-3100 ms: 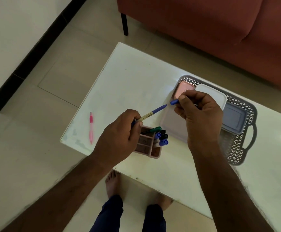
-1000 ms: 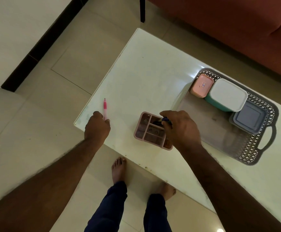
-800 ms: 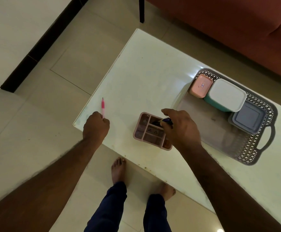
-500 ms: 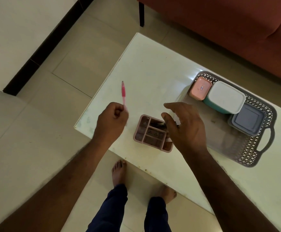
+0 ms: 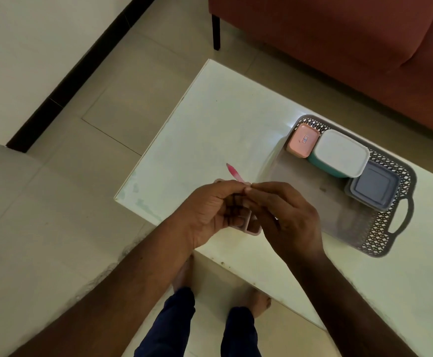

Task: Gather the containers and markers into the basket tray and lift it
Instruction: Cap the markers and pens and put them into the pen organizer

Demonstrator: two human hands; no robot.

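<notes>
My left hand (image 5: 210,210) grips a pink pen (image 5: 234,173) above the pink divided organizer (image 5: 252,228), which is mostly hidden under both hands. My right hand (image 5: 285,217) meets the left, its fingertips pinching the pen's near end. The pen's tip points away to the upper left. A grey lattice basket tray (image 5: 380,230) lies to the right on the white table (image 5: 223,130). It holds a small pink container (image 5: 303,139), a teal container with a white lid (image 5: 339,153) and a grey container (image 5: 374,189) along its far side.
The table's near edge runs diagonally just below my hands, with my feet and blue trousers on the tiled floor beneath. A red-brown sofa (image 5: 339,42) stands beyond the table. The tray's near half shows bare bottom.
My left hand picked the pink pen off the table's left edge and carried it right over the organizer. My right hand rose from the organizer to meet it.
</notes>
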